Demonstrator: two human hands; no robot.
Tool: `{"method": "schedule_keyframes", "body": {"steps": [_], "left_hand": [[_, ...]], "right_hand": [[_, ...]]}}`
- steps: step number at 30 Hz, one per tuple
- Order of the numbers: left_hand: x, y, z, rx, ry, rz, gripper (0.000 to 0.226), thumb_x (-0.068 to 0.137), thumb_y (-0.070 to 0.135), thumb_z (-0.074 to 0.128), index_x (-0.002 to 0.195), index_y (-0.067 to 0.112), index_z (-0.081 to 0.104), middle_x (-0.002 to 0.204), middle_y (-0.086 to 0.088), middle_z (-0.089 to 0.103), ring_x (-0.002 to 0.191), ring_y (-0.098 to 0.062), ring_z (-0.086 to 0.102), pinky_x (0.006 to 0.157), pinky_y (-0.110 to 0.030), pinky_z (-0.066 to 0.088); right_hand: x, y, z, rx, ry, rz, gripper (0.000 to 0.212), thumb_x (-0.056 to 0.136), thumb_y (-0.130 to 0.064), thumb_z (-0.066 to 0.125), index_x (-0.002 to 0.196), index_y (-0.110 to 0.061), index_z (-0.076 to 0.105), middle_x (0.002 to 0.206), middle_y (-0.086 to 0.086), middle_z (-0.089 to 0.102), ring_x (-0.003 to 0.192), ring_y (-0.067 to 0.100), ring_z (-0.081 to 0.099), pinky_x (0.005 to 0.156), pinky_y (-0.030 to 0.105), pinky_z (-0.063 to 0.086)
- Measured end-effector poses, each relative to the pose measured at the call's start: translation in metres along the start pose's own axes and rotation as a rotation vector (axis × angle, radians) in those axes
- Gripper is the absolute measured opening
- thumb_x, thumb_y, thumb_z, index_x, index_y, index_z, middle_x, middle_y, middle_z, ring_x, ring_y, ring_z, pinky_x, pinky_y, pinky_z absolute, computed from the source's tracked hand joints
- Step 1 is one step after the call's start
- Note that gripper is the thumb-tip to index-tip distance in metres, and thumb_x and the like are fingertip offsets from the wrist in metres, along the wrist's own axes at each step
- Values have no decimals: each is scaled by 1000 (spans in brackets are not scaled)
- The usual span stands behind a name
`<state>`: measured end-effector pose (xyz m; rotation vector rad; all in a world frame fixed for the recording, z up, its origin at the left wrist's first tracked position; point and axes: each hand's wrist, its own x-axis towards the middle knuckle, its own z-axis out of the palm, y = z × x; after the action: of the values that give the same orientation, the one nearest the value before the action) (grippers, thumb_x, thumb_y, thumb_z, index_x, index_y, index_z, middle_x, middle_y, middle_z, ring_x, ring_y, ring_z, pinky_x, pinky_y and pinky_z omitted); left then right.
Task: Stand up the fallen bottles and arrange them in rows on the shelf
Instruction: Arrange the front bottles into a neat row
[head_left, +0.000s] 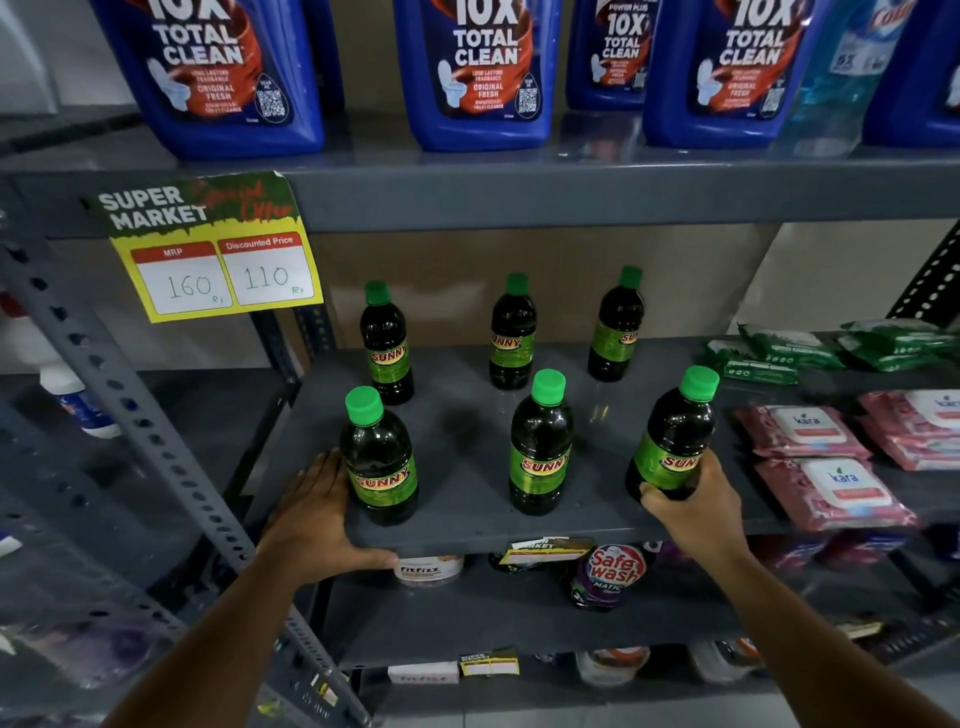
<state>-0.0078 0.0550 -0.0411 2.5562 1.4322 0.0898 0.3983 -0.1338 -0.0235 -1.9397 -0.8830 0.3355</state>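
Observation:
Several dark bottles with green caps and "SUNNY" labels stand upright on the grey shelf (467, 415) in two rows of three. Back row: left (385, 345), middle (512, 332), right (615, 325). Front row: left (379, 460), middle (540, 444), right (672, 436). My right hand (693, 501) grips the base of the front right bottle, which leans slightly. My left hand (317, 512) lies flat on the shelf edge with its fingers against the left side of the front left bottle, thumb under the shelf lip.
Pink wipe packs (831, 488) and green packs (789, 348) lie to the right on the same shelf. Large blue cleaner jugs (478, 73) fill the shelf above. A price sign (213, 249) hangs at the upper left. More products sit on lower shelves (608, 574).

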Motion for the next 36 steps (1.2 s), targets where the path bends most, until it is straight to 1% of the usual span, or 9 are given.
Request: {"method": "schedule_keyframes", "body": {"steps": [5,14,18,23,26,28,29,31,36], "left_hand": [[0,-1,1,-3,4,-10,159,34,110,40,157,21,-7,167,-6,-4,153,-23,-4,126,-45,5],[-3,4,-5,-3,3,1,158,35,107,43,157,20,-6,167,-5,-4,153,-24,-2,125,-44,4],[-3,5,-7,-2,-5,19,158,37,106,45,157,19,-10,167,-5,-8,153,-25,-4,125,-46,4],[0,2,-7,20,-10,15,161,32,111,35,157,18,-10,167,-7,-8,153,-26,-5,125,-46,4],[1,1,-7,32,-11,14,161,33,110,37,157,17,-9,167,-9,-6,153,-27,-3,125,-45,4],[-1,3,-7,24,-15,22,158,38,106,46,157,17,-8,167,-9,-4,153,-27,-1,125,-45,5],[-2,4,-7,21,-8,20,157,40,105,49,157,17,-8,167,-9,-3,153,-27,0,125,-46,6],[-6,8,-9,10,1,0,158,39,104,52,157,17,-7,167,-9,-2,153,-27,0,125,-46,7],[-16,16,-9,-1,5,-70,158,41,102,55,156,12,-5,166,-12,-1,152,-29,1,125,-48,7]], "right_hand": [[0,2,1,4,-7,6,55,58,-35,78,93,-62,45,88,-19,64,81,-3,59,65,20,42],[-3,3,4,-34,24,13,54,63,-30,78,107,-36,48,90,-19,61,82,-2,57,69,26,41],[0,1,5,-43,28,55,60,66,-23,79,118,-23,50,98,-6,62,89,17,60,77,31,42],[-2,-9,8,-22,19,84,65,66,-19,79,122,-21,46,103,-2,60,103,27,60,80,35,43],[-20,-18,14,-67,187,-35,100,65,-31,85,143,-17,25,141,11,42,134,30,35,105,44,32],[-44,-26,25,-230,355,-242,102,65,-51,78,144,-14,24,147,9,29,136,27,23,108,48,18],[-52,-31,33,-267,343,-325,99,65,-58,73,142,-17,27,145,8,30,135,27,24,107,48,18],[-60,-46,48,-228,132,-376,100,65,-62,71,144,-23,24,148,7,30,137,25,25,109,47,22],[-43,-67,68,55,-327,-109,121,69,-30,85,153,-19,-1,156,4,31,142,20,31,114,42,27]]}}
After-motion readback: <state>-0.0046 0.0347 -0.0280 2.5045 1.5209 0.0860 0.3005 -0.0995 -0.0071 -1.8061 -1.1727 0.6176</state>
